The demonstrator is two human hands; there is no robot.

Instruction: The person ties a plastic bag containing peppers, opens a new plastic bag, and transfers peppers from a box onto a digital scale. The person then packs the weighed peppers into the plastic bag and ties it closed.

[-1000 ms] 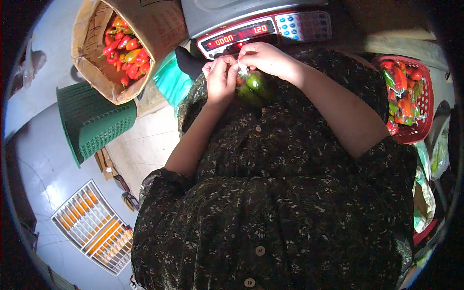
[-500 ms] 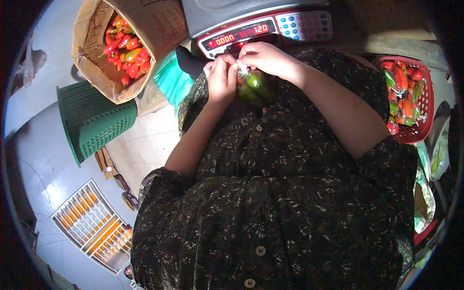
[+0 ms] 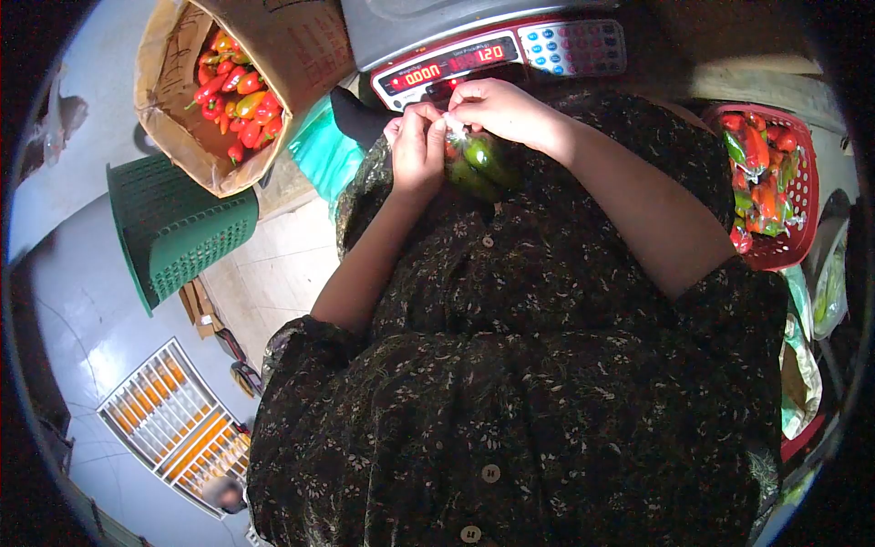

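A clear plastic bag of peppers (image 3: 485, 164), mostly green with some red, hangs below my hands in front of my dark patterned shirt. My left hand (image 3: 419, 150) pinches the gathered neck of the bag from the left. From the right, my right hand (image 3: 497, 105) pinches the same neck, its fingertips close to the left ones. Just beyond the hands is a digital scale (image 3: 456, 71) with lit red digits and a keypad. The fingertips partly hide how the bag's neck is twisted or folded.
A cardboard box (image 3: 310, 55) of red and orange peppers stands at upper left, above a green basket (image 3: 182, 228). At right, a red basket (image 3: 800, 196) holds bagged peppers. A teal plastic bag (image 3: 324, 150) lies beside the box. A person's head (image 3: 223, 494) shows at lower left.
The bag of peppers has turned slightly between my hands, which stay nearly in place. At lower left, the person's head has shifted into clearer view.
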